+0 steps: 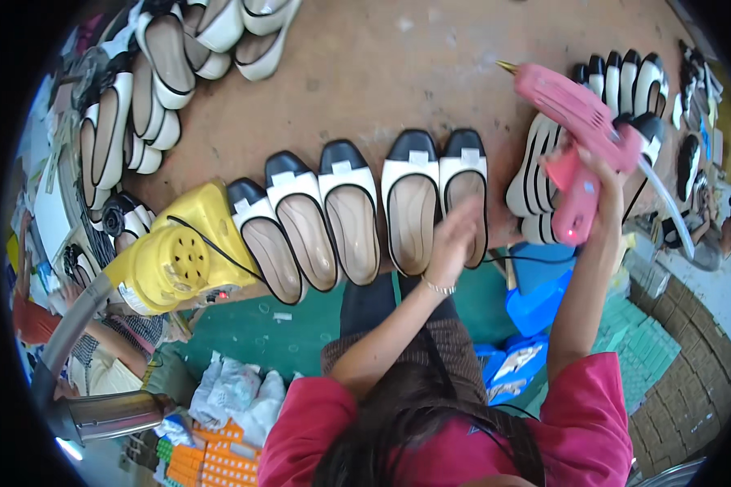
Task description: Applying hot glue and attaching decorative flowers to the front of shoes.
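Observation:
My right hand (599,188) is wrapped round the handle of a pink glue gun (567,104), raised over the right side of the table with its brass tip pointing to the far left. A clear glue stick (668,203) pokes out of its back end. My left hand (456,239), slightly blurred, is over the heel part of the rightmost flat shoe (464,174) in a row, fingers stretched out and holding nothing; whether they touch the shoe I cannot tell. Beside it stands another flat shoe (412,203). Several of these white shoes have black toes and small white tabs.
A yellow machine (179,252) with round vents and a metal pipe (77,325) stands at the left. More shoes (166,57) lie far left; others (536,174) are stacked at the right. Blue bins (536,300) stand under the table edge. People sit at the left and far right.

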